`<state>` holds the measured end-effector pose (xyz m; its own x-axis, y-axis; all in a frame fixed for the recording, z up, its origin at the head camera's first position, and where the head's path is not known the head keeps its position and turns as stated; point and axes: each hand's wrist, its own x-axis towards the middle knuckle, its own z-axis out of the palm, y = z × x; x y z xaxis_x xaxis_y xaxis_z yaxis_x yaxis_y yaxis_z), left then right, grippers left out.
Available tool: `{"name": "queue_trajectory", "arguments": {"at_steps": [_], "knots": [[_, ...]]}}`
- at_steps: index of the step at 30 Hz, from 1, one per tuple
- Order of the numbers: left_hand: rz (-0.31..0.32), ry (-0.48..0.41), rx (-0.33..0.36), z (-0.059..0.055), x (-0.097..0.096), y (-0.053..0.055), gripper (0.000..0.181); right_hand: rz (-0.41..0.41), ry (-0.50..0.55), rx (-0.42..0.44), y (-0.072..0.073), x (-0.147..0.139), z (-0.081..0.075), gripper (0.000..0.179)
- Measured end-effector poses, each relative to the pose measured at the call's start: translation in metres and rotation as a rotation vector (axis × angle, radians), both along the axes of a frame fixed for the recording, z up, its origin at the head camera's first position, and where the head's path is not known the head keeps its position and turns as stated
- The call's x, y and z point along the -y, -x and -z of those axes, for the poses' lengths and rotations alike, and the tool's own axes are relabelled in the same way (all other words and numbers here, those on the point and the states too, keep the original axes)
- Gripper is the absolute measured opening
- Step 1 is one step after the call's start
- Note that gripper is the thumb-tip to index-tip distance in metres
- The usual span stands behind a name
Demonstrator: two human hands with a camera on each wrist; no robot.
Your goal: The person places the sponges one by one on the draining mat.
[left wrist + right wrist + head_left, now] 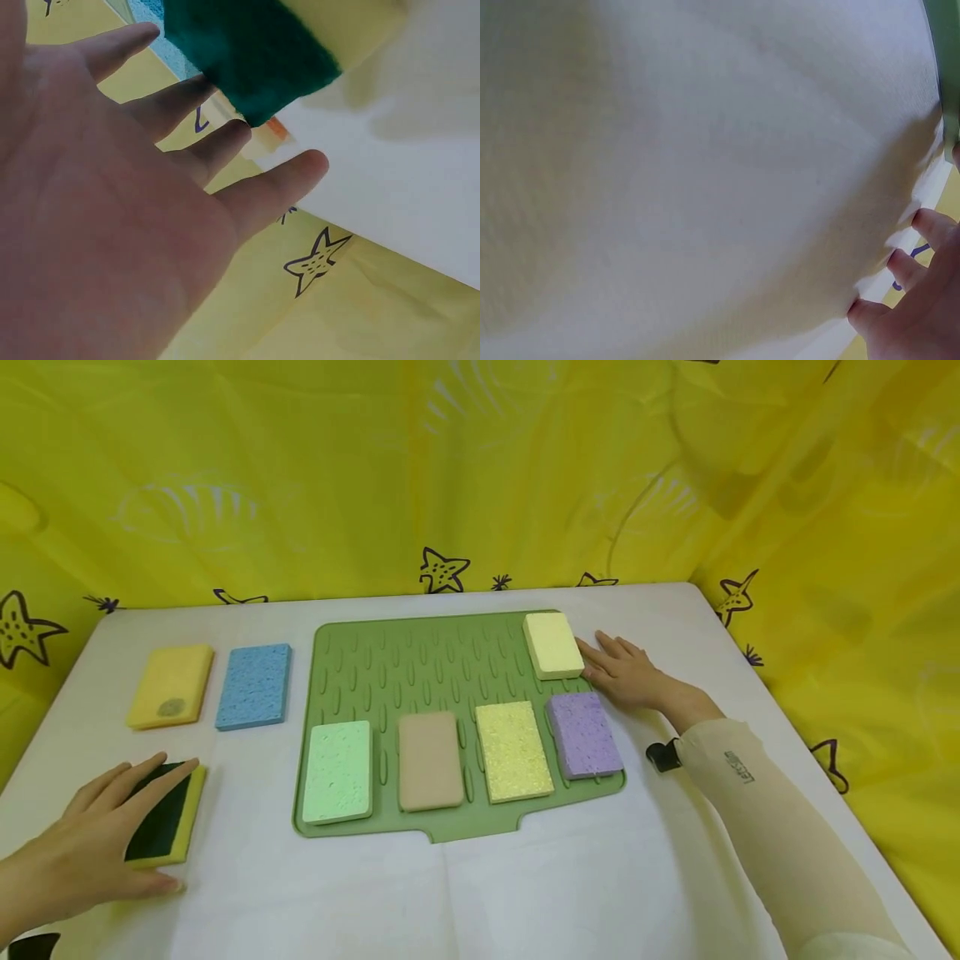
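My left hand [101, 843] spans a scouring sponge [160, 822] at the table's left, fingers spread straight over its far end and thumb near its close edge. The sponge is yellow with a dark green scrub side facing up. In the left wrist view the fingers are extended beside the green pad [251, 56]. Over on the right, my right hand [626, 672] rests palm down with fingers spread. Its fingertips are right at a pale yellow sponge [553, 646] on the far right corner of a green ribbed mat [390, 672].
Along the mat's near side lie a mint sponge [337, 772], a beige sponge [431, 762], a speckled yellow sponge [514, 752] and a purple sponge [585, 735]. Left of the mat are a blue sponge [255, 686] and an orange-yellow sponge [172, 683]. A yellow curtain [337, 485] surrounds the white table.
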<state>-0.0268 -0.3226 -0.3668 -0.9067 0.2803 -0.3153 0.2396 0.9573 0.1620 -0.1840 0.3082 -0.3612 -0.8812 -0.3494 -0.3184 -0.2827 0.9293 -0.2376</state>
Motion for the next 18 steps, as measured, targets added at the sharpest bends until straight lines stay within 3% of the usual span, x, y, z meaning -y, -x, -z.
{"name": "queue_trajectory", "arguments": {"at_steps": [8,18], "knots": [[-0.007,-0.025,0.005,0.003,0.005,0.007,0.144,0.024,0.013,0.007,0.0,-0.002,0.002,0.06],[-0.025,-0.008,0.02,0.001,-0.002,0.018,0.135,0.012,-0.001,0.005,-0.001,0.0,-0.001,0.06]]}}
